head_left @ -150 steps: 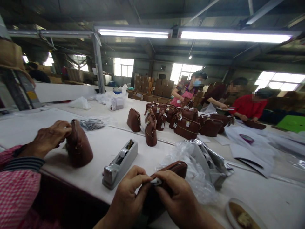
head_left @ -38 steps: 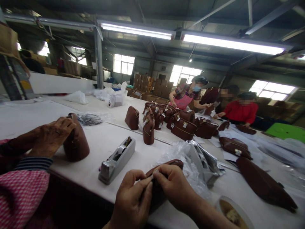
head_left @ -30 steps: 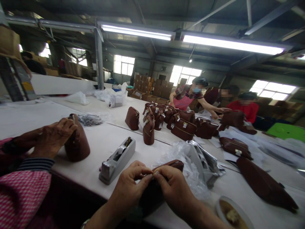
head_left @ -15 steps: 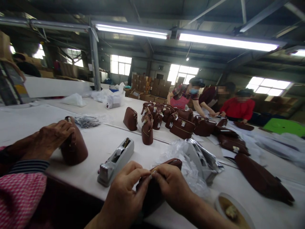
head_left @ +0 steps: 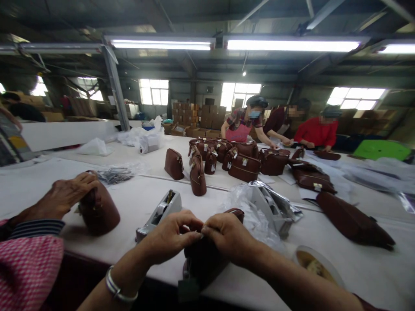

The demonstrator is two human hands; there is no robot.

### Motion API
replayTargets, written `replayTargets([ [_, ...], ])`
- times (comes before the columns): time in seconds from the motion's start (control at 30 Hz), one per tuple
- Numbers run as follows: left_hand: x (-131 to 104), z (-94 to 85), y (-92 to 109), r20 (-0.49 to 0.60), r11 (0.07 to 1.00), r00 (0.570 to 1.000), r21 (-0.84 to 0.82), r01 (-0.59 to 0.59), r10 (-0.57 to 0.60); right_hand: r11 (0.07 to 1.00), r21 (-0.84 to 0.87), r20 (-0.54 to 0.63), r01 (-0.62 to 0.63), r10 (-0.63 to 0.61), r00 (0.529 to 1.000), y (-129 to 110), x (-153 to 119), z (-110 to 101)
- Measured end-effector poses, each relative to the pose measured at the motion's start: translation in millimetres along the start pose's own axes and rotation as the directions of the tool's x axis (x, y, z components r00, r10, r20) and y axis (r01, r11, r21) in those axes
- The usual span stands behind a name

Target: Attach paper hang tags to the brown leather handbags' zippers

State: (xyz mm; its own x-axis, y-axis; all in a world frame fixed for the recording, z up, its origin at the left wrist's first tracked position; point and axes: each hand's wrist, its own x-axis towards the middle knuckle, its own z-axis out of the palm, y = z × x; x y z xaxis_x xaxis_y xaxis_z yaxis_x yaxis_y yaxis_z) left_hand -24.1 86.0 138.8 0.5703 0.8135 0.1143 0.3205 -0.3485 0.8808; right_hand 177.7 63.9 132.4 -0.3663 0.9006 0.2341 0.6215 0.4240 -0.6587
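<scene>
A dark brown bag (head_left: pixel 207 263) stands at the near table edge, beneath both my hands. My left hand (head_left: pixel 173 235), with a silver bangle on its wrist, pinches at the top of this bag. Its fingertips meet those of my right hand (head_left: pixel 227 235), which is also closed in a pinch there. What lies between the fingertips is too small to make out. A dark tag (head_left: pixel 188 290) hangs at the bag's lower left side. The bag's far end shows behind my right hand.
A grey tape dispenser (head_left: pixel 162 211) stands ahead of my left hand, another (head_left: pixel 270 207) beyond my right, beside clear plastic. At left, a co-worker's hands rest on a brown bag (head_left: pixel 100 211). More bags (head_left: pixel 244 166) stand farther back. A round dish (head_left: pixel 316 263) sits at right.
My left hand has moved up and its bangle now shows. The dark tag has come into view. The view has shifted slightly; both my hands stay at the bag's top.
</scene>
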Motion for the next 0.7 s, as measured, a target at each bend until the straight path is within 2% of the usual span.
replayTargets([
  [0.13,-4,7.0,-7,-0.004,0.979,0.987,-0.126,0.161,-0.163,0.999,0.018,0.014,-0.03,0.03,0.999,2,2,0],
  [0.23,-5,12.2,-6,-0.035,0.968,0.977,-0.147,0.204,-0.211,0.998,-0.056,-0.02,0.02,-0.021,1.0,-1,1,0],
  [0.47,-3,18.9,-5,-0.054,0.965,0.98,-0.191,0.177,-0.191,0.97,-0.185,-0.056,0.155,-0.167,0.984,-1,-2,-2],
  [0.6,-5,24.4,-12,-0.146,0.977,0.982,-0.19,0.092,-0.121,0.965,-0.136,-0.089,0.226,-0.239,0.967,5,-1,-2],
  [0.7,-6,25.7,-13,-0.15,0.987,0.985,-0.148,0.057,-0.08,0.963,-0.073,-0.127,0.258,-0.265,0.956,8,-1,-1],
])
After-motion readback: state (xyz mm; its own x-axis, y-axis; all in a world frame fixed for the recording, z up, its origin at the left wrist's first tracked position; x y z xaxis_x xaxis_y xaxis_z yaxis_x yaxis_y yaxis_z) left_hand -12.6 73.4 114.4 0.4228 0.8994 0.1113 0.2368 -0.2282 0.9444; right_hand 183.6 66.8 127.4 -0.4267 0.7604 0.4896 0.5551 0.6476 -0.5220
